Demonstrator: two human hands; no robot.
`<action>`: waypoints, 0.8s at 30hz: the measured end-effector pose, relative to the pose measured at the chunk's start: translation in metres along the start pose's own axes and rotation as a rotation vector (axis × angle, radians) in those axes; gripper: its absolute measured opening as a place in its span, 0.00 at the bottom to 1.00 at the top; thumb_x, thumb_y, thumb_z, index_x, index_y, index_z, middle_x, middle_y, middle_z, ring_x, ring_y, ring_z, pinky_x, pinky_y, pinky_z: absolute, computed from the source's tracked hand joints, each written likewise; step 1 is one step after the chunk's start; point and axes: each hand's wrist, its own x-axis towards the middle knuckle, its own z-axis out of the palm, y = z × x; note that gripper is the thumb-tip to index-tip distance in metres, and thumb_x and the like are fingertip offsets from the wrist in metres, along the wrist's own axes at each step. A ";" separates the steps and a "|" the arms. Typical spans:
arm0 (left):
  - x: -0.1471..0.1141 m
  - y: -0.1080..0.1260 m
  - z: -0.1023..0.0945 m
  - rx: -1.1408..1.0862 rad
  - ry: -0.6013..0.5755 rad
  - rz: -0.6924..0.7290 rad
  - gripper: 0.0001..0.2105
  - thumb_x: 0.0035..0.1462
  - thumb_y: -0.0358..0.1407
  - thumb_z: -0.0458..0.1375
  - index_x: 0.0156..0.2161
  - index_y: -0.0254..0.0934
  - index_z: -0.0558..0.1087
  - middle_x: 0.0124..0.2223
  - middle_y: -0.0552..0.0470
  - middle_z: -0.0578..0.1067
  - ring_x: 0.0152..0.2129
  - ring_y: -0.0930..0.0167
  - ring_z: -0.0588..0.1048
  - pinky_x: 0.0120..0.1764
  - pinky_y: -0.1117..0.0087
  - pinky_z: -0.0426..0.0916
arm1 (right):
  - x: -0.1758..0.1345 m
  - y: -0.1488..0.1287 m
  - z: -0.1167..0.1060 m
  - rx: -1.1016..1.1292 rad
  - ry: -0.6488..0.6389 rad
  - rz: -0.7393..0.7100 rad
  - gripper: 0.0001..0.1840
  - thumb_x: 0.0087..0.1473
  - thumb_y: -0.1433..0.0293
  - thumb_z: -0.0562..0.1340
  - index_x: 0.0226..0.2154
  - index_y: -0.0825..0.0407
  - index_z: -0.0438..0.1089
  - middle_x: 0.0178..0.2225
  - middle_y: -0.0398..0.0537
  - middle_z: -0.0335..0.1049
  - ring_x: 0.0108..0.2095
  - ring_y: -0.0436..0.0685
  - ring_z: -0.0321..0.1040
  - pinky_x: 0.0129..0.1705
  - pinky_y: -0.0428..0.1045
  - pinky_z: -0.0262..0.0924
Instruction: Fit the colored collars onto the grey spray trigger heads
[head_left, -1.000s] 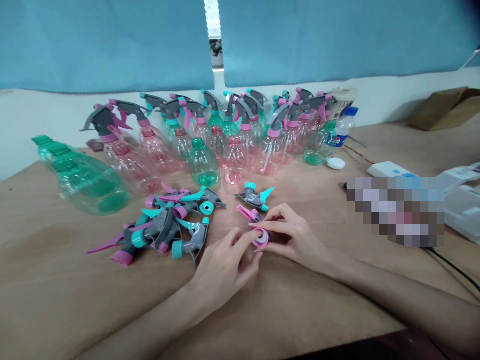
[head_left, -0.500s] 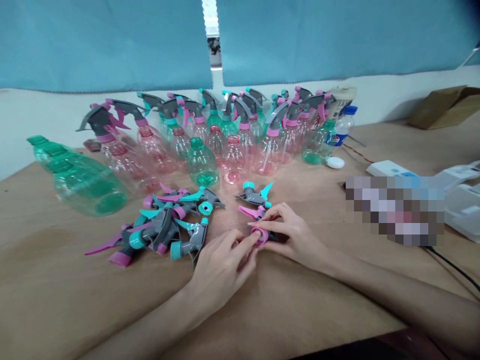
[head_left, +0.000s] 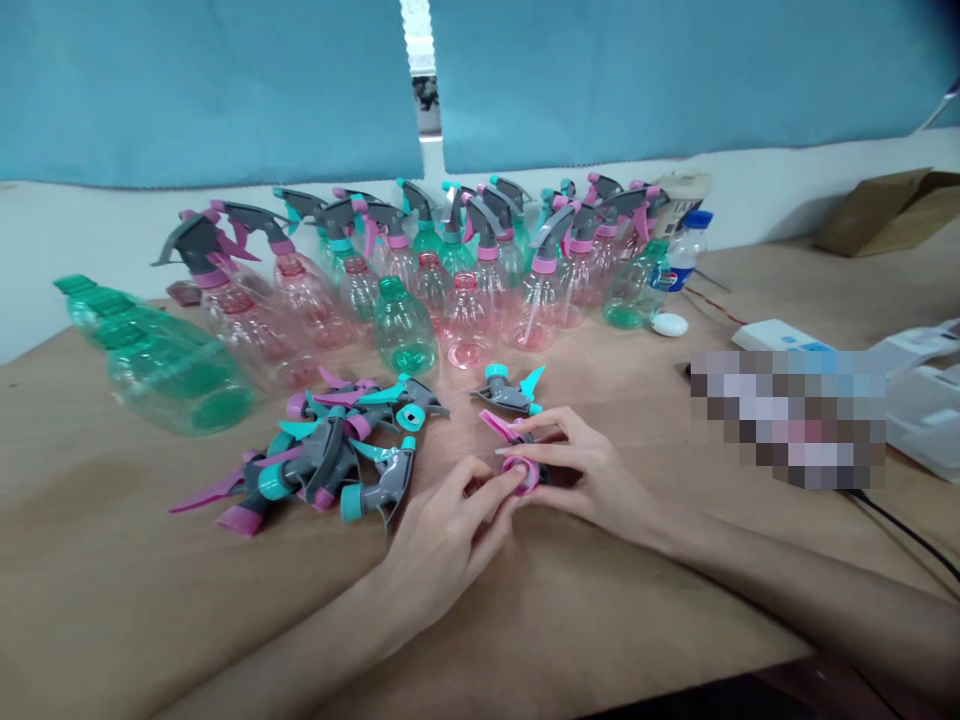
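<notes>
- Blue cloth hangs over a white wall; brown tabletop below. Clock taken from the hands, 12 straight ahead.
- Pink-collared spray head at clock centre, between both hands, collar opening toward the wearer.
- Right hand: fingers narrow, pinching the spray head from its 3 o'clock side.
- Left hand: fingers narrow, index tip at the collar opening; can't tell if it grips.
- Loose spray heads piled at 9 o'clock; teal-collared head just beyond at 12.
- Progress, judged by layout: partway. Many topped bottles stand from 11 to 1.
- Left over: bare-necked green bottle and pink bottle near 12, more green bottles at 10, plus that pile.
- Blue-capped drink bottle at 1, brown box at 2.
</notes>
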 end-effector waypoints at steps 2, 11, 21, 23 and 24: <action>0.000 -0.002 -0.001 -0.022 -0.023 -0.012 0.14 0.64 0.32 0.47 0.52 0.38 0.68 0.38 0.50 0.70 0.26 0.75 0.71 0.29 0.74 0.70 | 0.000 0.000 0.000 0.003 -0.001 -0.006 0.18 0.52 0.65 0.65 0.47 0.44 0.71 0.47 0.51 0.65 0.47 0.58 0.66 0.46 0.58 0.68; 0.002 -0.009 0.002 0.020 0.036 0.002 0.13 0.64 0.32 0.47 0.49 0.38 0.70 0.35 0.51 0.71 0.25 0.75 0.71 0.28 0.74 0.68 | 0.000 0.001 0.002 0.048 -0.005 0.005 0.18 0.52 0.65 0.65 0.47 0.45 0.70 0.48 0.51 0.64 0.47 0.57 0.67 0.48 0.57 0.67; 0.002 -0.011 0.001 -0.095 -0.090 -0.081 0.14 0.64 0.32 0.48 0.52 0.40 0.68 0.33 0.53 0.69 0.26 0.73 0.70 0.30 0.72 0.67 | 0.000 0.001 0.000 0.075 -0.006 0.068 0.19 0.50 0.65 0.66 0.47 0.46 0.71 0.48 0.51 0.64 0.46 0.57 0.67 0.48 0.56 0.67; 0.002 -0.011 0.001 -0.111 -0.085 -0.085 0.13 0.64 0.32 0.48 0.52 0.40 0.68 0.33 0.53 0.69 0.26 0.73 0.70 0.30 0.72 0.67 | 0.000 0.001 0.000 0.065 -0.009 0.062 0.19 0.50 0.65 0.66 0.47 0.46 0.71 0.48 0.51 0.64 0.47 0.57 0.67 0.48 0.56 0.67; 0.002 -0.010 0.001 -0.122 -0.078 -0.091 0.13 0.64 0.32 0.48 0.51 0.40 0.69 0.32 0.53 0.69 0.26 0.73 0.70 0.30 0.72 0.67 | 0.000 0.001 0.000 0.055 -0.010 0.055 0.18 0.51 0.65 0.66 0.47 0.46 0.71 0.48 0.50 0.64 0.47 0.57 0.67 0.48 0.57 0.67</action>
